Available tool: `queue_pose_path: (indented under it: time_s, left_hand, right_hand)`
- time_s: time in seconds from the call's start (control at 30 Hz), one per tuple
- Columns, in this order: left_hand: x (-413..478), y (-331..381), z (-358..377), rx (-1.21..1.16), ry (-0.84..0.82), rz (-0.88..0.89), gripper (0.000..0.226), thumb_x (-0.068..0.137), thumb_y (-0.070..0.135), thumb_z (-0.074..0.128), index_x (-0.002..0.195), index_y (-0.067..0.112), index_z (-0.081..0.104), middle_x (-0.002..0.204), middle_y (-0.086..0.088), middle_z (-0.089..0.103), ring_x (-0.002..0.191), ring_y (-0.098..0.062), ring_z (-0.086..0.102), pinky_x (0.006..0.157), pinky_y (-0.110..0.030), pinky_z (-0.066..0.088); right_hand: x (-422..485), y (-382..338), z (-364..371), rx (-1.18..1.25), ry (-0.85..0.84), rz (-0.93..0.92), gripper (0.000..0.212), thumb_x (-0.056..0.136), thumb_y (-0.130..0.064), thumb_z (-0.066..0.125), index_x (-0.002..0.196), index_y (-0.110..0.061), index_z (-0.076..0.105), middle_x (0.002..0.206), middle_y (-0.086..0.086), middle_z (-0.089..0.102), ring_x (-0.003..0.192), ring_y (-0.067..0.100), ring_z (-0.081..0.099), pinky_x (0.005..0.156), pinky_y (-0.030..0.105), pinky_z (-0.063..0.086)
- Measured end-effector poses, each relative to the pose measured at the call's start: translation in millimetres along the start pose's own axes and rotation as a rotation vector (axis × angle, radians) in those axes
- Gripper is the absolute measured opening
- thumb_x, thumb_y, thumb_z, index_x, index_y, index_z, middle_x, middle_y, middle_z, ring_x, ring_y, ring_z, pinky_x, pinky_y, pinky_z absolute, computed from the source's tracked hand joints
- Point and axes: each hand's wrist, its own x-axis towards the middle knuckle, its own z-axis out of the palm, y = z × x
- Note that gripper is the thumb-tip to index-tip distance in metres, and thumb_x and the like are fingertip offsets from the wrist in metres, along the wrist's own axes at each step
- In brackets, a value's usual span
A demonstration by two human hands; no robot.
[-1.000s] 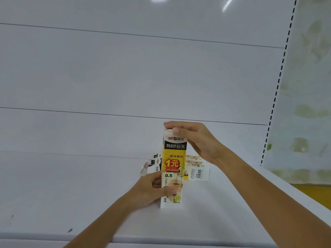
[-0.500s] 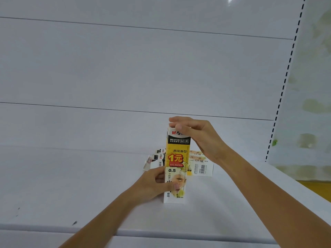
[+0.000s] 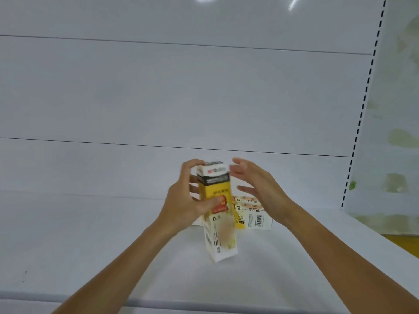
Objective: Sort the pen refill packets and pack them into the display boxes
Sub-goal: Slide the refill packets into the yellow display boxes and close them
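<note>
A tall yellow, black and white display box (image 3: 217, 214) stands tilted on the white shelf (image 3: 90, 245), its lower corner near the shelf's middle. My left hand (image 3: 183, 200) grips the box around its upper half, thumb across the front. My right hand (image 3: 256, 186) hovers just right of the box top with fingers spread and relaxed, holding nothing. Behind the box lies a second yellow and white box (image 3: 251, 214) flat on its side, barcode facing me. Whatever lies behind my left hand is hidden.
The white shelf back panel (image 3: 181, 98) rises straight behind the boxes. A slotted upright (image 3: 362, 109) bounds the shelf on the right, with a pale wall beyond. The shelf's front lip (image 3: 158, 302) runs across the bottom.
My left hand slid up from the box's lower part to its upper half. My right hand let go of the box top and moved off to the right. The box now leans.
</note>
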Motion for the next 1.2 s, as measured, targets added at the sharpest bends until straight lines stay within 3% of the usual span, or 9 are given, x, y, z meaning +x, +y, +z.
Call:
queue_pose_path:
  time_s: [0.13,0.27,0.4,0.53,0.63,0.77,0.93,1.07,1.2]
  left_hand:
    - [-2.9,-21.6,-28.9,0.282,0.277,-0.27,0.061,0.068,0.044,0.077,0.102,0.018,0.033,0.104,0.003,0.045,0.092,-0.021,0.055,0.068,-0.028,0.042]
    - [-22.2,-38.3,-49.1,0.696,0.14,-0.492,0.08,0.066,0.072,0.059,0.109,0.009,0.034,0.111,-0.002,0.048,0.095,-0.025,0.057,0.08,-0.037,0.043]
    - [-42.6,-47.8,-55.5,0.9,-0.072,-0.56,0.093,0.071,0.083,0.035,0.141,0.026,0.014,0.113,0.002,0.06,0.106,-0.023,0.058,0.088,-0.036,0.042]
    - [-45.0,-35.5,-59.2,0.956,-0.251,-0.571,0.083,0.07,0.085,0.03,0.129,0.027,0.035,0.113,0.004,0.057,0.105,-0.018,0.056,0.085,-0.032,0.042]
    - [-45.5,-33.5,-49.1,0.837,-0.237,-0.585,0.08,0.069,0.083,0.038,0.122,0.023,0.038,0.11,0.004,0.059,0.1,-0.017,0.058,0.083,-0.032,0.045]
    - [-36.8,-41.6,-27.3,0.79,-0.155,-0.589,0.072,0.069,0.081,0.044,0.101,0.017,0.042,0.091,0.003,0.057,0.086,-0.016,0.058,0.072,-0.03,0.045]
    - [-20.7,-55.0,-5.2,0.397,-0.063,-0.622,0.055,0.079,0.047,0.067,0.109,0.011,0.038,0.089,-0.001,0.057,0.063,-0.014,0.062,0.061,-0.022,0.049]
    - [-20.1,-44.6,1.9,-0.01,0.046,-0.362,0.051,0.084,0.036,0.062,0.128,0.019,0.043,0.125,-0.001,0.053,0.105,-0.011,0.056,0.08,-0.017,0.043]
    - [-24.1,-24.4,12.1,-0.259,-0.032,-0.196,0.049,0.071,0.033,0.067,0.115,0.034,0.046,0.116,0.01,0.059,0.098,0.002,0.059,0.072,-0.012,0.048]
  right_hand:
    - [-1.3,53.8,-20.3,-0.797,0.024,0.131,0.051,0.091,-0.038,0.055,0.137,-0.025,0.039,0.143,-0.009,0.04,0.131,0.01,0.038,0.105,0.028,0.031]
    - [1.0,79.8,-18.1,-1.164,-0.138,0.184,0.061,0.092,-0.043,0.048,0.145,-0.022,0.025,0.152,-0.005,0.026,0.138,0.013,0.026,0.109,0.036,0.026]
    - [13.2,73.5,-7.2,-1.529,-0.145,0.163,0.064,0.082,-0.059,0.047,0.132,-0.02,0.04,0.13,0.002,0.047,0.121,0.023,0.038,0.094,0.039,0.032]
    - [19.8,63.2,1.3,-1.258,-0.036,0.156,0.049,0.076,-0.054,0.061,0.108,-0.018,0.051,0.095,-0.001,0.045,0.097,0.017,0.046,0.078,0.029,0.038]
    - [20.0,57.5,7.3,-0.891,0.195,0.137,0.044,0.07,-0.035,0.073,0.1,-0.016,0.046,0.091,-0.001,0.05,0.081,0.015,0.052,0.071,0.033,0.047]
    - [16.1,30.7,12.4,-0.726,0.329,0.039,0.049,0.069,-0.028,0.075,0.096,-0.012,0.037,0.088,0.0,0.055,0.078,0.02,0.057,0.068,0.038,0.05]
    - [-4.0,2.6,23.1,-0.744,0.363,-0.069,0.066,0.07,-0.04,0.073,0.12,-0.022,0.034,0.092,-0.01,0.057,0.081,0.014,0.057,0.074,0.032,0.047]
    - [-20.1,19.6,50.8,-0.486,0.384,0.002,0.074,0.063,-0.057,0.071,0.121,-0.025,0.038,0.107,-0.01,0.053,0.095,0.011,0.057,0.083,0.035,0.049]
    - [-29.7,41.2,57.2,-0.48,0.155,0.03,0.045,0.074,-0.052,0.067,0.107,-0.025,0.052,0.1,-0.005,0.056,0.089,0.01,0.055,0.073,0.022,0.045]
